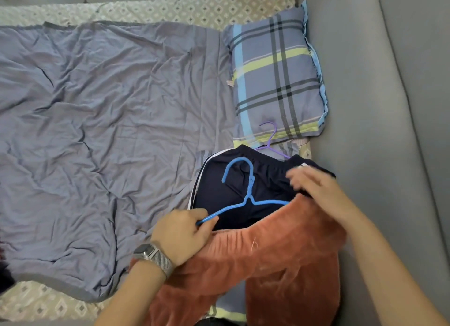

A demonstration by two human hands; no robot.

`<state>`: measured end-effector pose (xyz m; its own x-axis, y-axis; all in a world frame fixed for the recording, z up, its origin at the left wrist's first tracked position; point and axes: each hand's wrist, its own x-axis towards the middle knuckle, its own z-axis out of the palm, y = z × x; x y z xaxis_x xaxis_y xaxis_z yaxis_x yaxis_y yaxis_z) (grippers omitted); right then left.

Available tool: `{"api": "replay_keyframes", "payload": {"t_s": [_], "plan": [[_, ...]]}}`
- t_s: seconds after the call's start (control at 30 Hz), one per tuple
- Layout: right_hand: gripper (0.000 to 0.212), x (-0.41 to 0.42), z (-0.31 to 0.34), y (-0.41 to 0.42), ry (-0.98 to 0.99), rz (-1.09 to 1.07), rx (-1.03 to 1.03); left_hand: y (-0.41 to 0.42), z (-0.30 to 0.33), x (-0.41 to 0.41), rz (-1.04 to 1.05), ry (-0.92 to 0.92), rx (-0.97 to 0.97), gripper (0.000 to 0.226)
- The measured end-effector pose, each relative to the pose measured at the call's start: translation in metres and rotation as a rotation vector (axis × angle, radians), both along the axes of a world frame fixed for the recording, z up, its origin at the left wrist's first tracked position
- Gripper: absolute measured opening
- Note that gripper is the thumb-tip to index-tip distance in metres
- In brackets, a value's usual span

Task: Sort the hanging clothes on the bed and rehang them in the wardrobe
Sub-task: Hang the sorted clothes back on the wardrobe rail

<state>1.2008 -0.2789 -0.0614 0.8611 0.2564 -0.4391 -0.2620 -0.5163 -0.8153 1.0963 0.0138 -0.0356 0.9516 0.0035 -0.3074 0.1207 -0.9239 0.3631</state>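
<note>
Head view, looking down on the bed: the left hand, with a mesh-band watch on its wrist, curls its fingers round the lower-left arm of a blue hanger at about 6 o'clock. That hanger lies across dark navy shorts with white side stripes, its hook pointing toward 12. The right hand, motion-blurred at about 4 o'clock, is spread with fairly straight fingers over the shorts' waistband and the top edge of rust-orange fleece trousers; whether it pinches any cloth I cannot tell. A purple hanger pokes out just past the shorts, overlapping the plaid pillow at 2 o'clock. From 9 to 11 o'clock, a rumpled grey-blue quilt offers broad open room. A grey padded wall bounds the right side.
</note>
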Motion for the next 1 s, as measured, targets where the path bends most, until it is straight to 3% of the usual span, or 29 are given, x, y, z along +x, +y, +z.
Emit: {"api": "replay_keyframes", "payload": {"t_s": [0.07,0.13,0.23,0.3,0.4,0.43,0.5,0.53,0.6,0.63,0.7,0.73,0.8,0.87,1.0], "plan": [[0.047,0.044,-0.035,-0.004,-0.116,-0.079,-0.335,-0.004,-0.003,-0.005,0.022,-0.054,-0.088,0.05],[0.083,0.077,-0.072,-0.01,-0.082,-0.068,-0.621,-0.003,-0.006,-0.01,0.012,-0.112,-0.074,0.042],[0.11,0.084,-0.117,-0.007,0.151,-0.003,-0.701,0.003,-0.006,-0.018,0.004,-0.126,-0.088,0.034],[0.098,0.064,-0.127,0.005,0.209,0.034,-0.732,0.009,-0.007,-0.025,-0.008,-0.106,-0.098,0.035],[0.048,0.036,-0.131,0.02,0.073,0.101,-0.781,0.018,-0.006,-0.036,-0.06,-0.102,-0.084,0.031],[0.042,0.028,-0.129,0.023,0.036,0.042,-0.749,0.02,-0.005,-0.04,-0.077,-0.098,-0.075,0.027],[0.052,0.017,-0.131,0.021,0.044,-0.143,-0.647,0.025,-0.002,-0.047,-0.094,-0.109,-0.079,0.021],[0.06,0.013,-0.126,0.02,0.129,-0.246,-0.554,0.028,-0.001,-0.05,-0.09,-0.114,-0.093,0.02],[0.074,0.009,-0.124,0.016,0.484,-0.361,-0.249,0.035,0.003,-0.057,-0.077,-0.131,-0.094,0.02],[0.077,0.007,-0.116,0.017,0.654,-0.326,-0.15,0.039,0.005,-0.06,-0.075,-0.147,-0.078,0.019],[0.07,0.002,-0.09,0.024,0.801,-0.185,-0.13,0.043,0.011,-0.068,-0.069,-0.184,-0.061,0.017],[0.061,-0.003,-0.078,0.029,0.783,-0.091,-0.197,0.045,0.013,-0.072,-0.069,-0.201,-0.074,0.017],[0.04,-0.025,-0.046,0.042,0.548,0.169,-0.427,0.048,0.019,-0.081,-0.087,-0.235,-0.118,0.016],[0.048,-0.055,-0.015,0.059,0.272,0.325,-0.551,0.05,0.025,-0.093,-0.101,-0.261,-0.157,0.016],[0.053,-0.113,0.03,0.088,-0.027,0.295,-0.43,0.062,0.045,-0.121,-0.04,-0.345,-0.244,0.015]]}}
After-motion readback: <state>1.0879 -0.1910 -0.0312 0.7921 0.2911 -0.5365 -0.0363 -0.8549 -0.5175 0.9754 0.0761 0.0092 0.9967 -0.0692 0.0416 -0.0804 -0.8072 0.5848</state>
